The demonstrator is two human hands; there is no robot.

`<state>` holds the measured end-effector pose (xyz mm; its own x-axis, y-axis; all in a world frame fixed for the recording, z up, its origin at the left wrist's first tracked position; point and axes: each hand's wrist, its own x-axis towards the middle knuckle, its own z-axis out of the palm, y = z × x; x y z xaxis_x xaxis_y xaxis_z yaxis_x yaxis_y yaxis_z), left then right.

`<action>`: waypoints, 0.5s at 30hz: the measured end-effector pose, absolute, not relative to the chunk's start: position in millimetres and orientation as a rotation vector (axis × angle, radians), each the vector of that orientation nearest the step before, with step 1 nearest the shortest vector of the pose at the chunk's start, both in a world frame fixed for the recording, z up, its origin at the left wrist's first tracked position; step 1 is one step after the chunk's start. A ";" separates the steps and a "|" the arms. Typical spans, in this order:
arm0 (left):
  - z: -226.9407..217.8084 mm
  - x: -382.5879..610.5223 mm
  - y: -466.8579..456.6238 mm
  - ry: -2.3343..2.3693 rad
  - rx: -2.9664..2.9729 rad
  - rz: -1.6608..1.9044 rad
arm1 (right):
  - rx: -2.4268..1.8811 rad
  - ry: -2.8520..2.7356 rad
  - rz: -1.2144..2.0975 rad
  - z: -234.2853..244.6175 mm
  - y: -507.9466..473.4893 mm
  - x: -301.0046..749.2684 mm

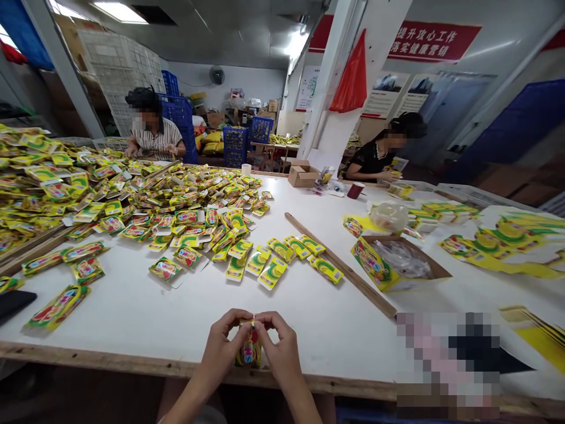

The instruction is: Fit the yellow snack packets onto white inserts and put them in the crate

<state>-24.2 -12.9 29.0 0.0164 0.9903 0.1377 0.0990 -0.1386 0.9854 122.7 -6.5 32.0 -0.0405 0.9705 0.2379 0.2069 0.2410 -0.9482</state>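
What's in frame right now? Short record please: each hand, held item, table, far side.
Left hand: pinching the far end of the printed carton
Right hand: pinching the same end, fingertips close to the left's
Held item: printed carton, near the table's front edge
Table: white tabletop; loose cartons heaped ahead and left; wooden strip; to its right, open box holding clear plastic
Far side: person in striped top, person in dark top

**Ceiling panel [121,12] is glaring above a bright table [344,335]**

A second lamp [297,45] is flaring farther back. Shadow is darkening the space below the table. Wide-angle distortion is stretching the edges; pixelation [448,365] is masking the lower right.
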 end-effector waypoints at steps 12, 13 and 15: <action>16.9 -31.6 -8.4 1.185 1.332 1.249 | -1.135 -1.466 1.032 28.6 -7.4 126.7; 15.7 -31.7 -9.9 1.175 1.343 1.248 | -1.125 -1.459 1.049 25.8 -8.6 125.8; 14.3 -30.4 -13.5 1.166 1.365 1.240 | -1.117 -1.450 1.071 22.5 -9.5 121.6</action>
<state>-30.4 -13.5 14.3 0.0418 0.9916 0.1221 0.0610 -0.1245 0.9903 121.6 -9.5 22.5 -0.0997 0.9789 0.1783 0.1174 0.1895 -0.9748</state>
